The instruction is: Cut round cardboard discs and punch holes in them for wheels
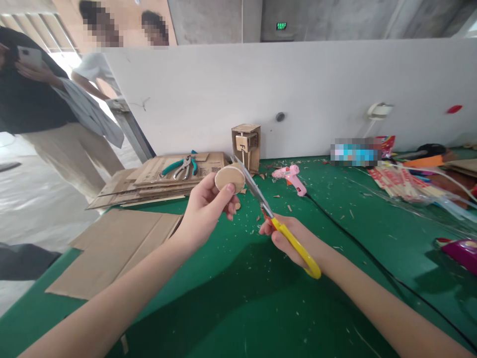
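Beyond scissors (276, 223) — sign (281, 26), apparently "EXIT"

Glossy purple rounded object (462, 254) cut off by right edge, blue-and-white item (356, 151) pixelated beyond telling, left hand (206, 206) partly hidden by round tan pale-edged disc (228, 179)

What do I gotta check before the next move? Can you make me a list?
1. The round brown disc is held: ok, in the left grip.
2. The yellow-handled scissors are held: ok, in the right grip.
3. The left thumb is off the blades: ok, but they're close.
4. The pink glue gun is switched off: cannot tell.
5. The green table is free of scraps: not ok, bits are scattered around.
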A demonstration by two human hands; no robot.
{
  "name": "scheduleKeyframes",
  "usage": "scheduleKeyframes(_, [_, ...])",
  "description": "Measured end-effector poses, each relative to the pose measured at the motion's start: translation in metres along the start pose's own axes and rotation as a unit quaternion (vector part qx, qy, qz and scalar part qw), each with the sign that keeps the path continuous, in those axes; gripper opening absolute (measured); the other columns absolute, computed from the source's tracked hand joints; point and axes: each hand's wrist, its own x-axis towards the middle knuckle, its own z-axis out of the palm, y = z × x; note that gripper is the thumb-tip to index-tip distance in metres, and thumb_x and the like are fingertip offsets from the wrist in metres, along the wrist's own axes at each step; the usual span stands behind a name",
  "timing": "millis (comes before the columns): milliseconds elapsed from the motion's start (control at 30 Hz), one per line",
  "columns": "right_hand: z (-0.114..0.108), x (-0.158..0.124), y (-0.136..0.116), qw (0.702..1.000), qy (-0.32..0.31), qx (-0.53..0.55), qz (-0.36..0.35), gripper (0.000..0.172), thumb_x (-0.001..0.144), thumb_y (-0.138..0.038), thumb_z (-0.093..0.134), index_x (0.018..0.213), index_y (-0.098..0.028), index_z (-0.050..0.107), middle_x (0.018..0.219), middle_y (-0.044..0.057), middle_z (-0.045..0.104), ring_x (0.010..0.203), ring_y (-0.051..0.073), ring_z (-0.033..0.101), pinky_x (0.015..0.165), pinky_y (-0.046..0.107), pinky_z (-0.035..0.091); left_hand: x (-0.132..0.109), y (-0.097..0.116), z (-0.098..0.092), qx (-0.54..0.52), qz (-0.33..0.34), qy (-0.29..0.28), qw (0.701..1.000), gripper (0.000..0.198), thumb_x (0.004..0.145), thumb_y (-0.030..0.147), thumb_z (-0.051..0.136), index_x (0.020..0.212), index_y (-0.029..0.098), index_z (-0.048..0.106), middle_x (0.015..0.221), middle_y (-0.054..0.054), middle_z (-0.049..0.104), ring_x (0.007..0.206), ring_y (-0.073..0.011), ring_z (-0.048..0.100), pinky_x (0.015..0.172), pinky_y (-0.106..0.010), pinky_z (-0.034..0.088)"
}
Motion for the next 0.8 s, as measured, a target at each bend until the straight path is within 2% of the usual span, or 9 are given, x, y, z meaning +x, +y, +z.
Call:
scheduleKeyframes(367, [0.0002,0.0012,0.0000,1.000,-0.001,0.003,0.007,0.053,0.084,-0.070,0.038,0.083,-0.018,0.049,0.082,0.007,0.057,0.061,0.014,0.048,0.054,0.030,0.043,0.0000,-0.0006,0.0004,0.005,0.001,0.010,1.000,0.016,0.083,0.031,0.061,0.079,0.019,0.052,0.061,0.004,0.056,0.049,-0.0075,0.052,0.043,-0.019,0.043])
scheduleKeyframes(500, [0.0004,0.0010,-0.0014,1.000,0.004,-0.012,0.004,0.054,0.084,-0.070,0.037,0.083,-0.018,0.051,0.075,0.004,0.053,0.060,0.015,0.048,0.053,0.029,0.041,0.0001,-0.0009,0.0005,0.008,0.001,0.008,1.000,0.016,0.083,0.031,0.061,0.079,0.018,0.052,0.061,0.004,0.057,0.048,-0.0073,0.052,0.042,-0.019,0.043])
scheduleKeyframes(667, [0.0003,0.0008,-0.0032,0.999,0.010,-0.035,0.010,0.053,0.089,-0.065,0.031,0.081,-0.018,0.052,0.067,0.000,0.047,0.054,0.012,0.041,0.051,0.029,0.036,-0.0001,-0.0009,0.0011,0.019,0.001,0.003,1.000,0.016,0.084,0.031,0.061,0.081,0.018,0.053,0.062,0.003,0.058,0.047,-0.0069,0.053,0.042,-0.018,0.043])
scheduleKeyframes(800, [0.0020,0.0013,-0.0029,0.998,0.016,-0.048,0.025,0.046,0.091,-0.059,0.033,0.075,-0.018,0.049,0.064,-0.001,0.045,0.052,0.012,0.040,0.049,0.027,0.033,-0.0007,0.0002,0.0014,0.022,0.005,-0.006,1.000,0.015,0.085,0.030,0.061,0.082,0.017,0.055,0.061,0.003,0.058,0.047,-0.0065,0.052,0.043,-0.018,0.044])
